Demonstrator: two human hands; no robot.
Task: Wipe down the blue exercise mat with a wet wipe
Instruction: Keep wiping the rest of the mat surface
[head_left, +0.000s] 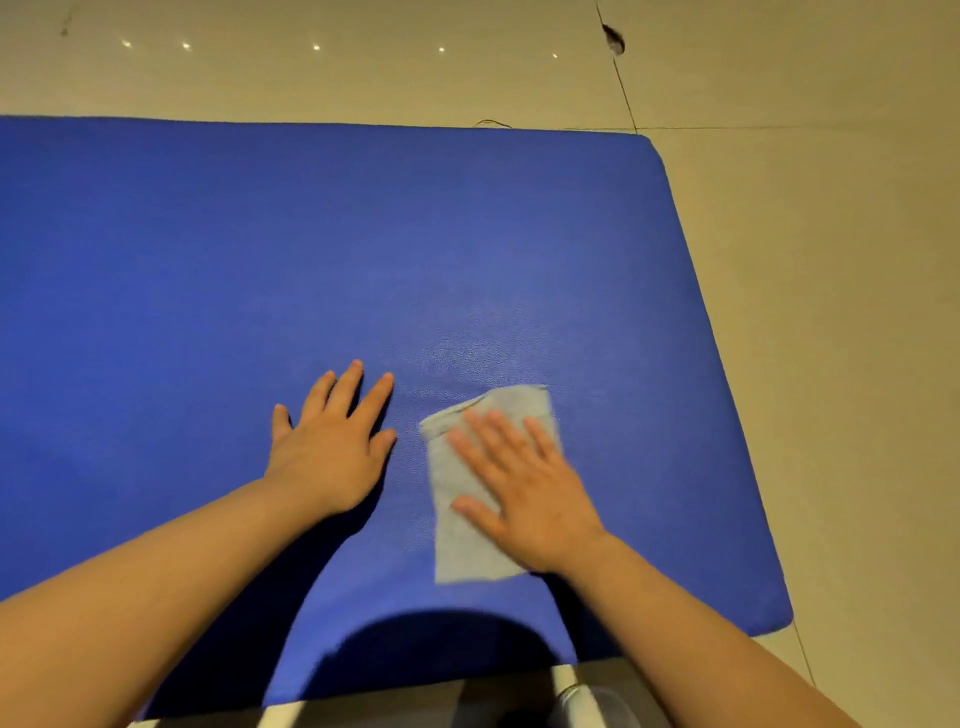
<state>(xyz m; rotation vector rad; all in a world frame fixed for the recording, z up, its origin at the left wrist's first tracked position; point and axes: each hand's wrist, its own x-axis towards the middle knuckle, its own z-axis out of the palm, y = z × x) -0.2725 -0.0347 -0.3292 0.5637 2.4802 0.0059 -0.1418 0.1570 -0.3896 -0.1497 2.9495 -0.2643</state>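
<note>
right hand fingers straight, pressing wet wipe beneath | left hand flat on mat

The blue mat looks finely pebbled with a faint sheen — the wipe soft, matt cloth (floor tiles glossy).

The mat is laid flat on the tiled floor, with floor seen beyond its far edge at twelve o'clock and past its side edge at three o'clock. Near the mat's middle, the left hand is placed palm down, fingers pointed toward twelve o'clock. At three o'clock from it, just beside but apart, the wipe is spread on the mat, and the right hand is pressed flat on top of it, fingers directed toward eleven o'clock. Both forearms are extended in from six o'clock.
</note>
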